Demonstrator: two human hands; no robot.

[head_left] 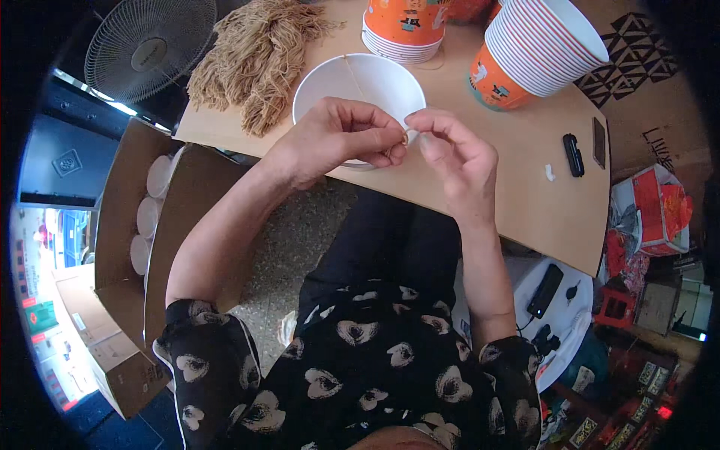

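My left hand (341, 135) is closed in a pinch on a thin tan cord (355, 77). The cord runs over the far rim of a white paper bucket (313, 84) and down across its inside to my fingers. Facing it, my right hand (459, 154) has its thumb and forefinger bent together at a small loop of the cord beside the left fingertips. Both hands are above the bucket's near side, which they partly hide. Left of the bucket lies a big bundle of loose tan cords (259, 64).
Stacked orange-and-white paper buckets (536, 56) lean at the back right, with another stack (405, 30) behind the bucket. A black device (573, 155) and a dark phone-like slab (599, 142) lie on the table (517, 180). An open carton (187, 191) and a fan (150, 52) are left.
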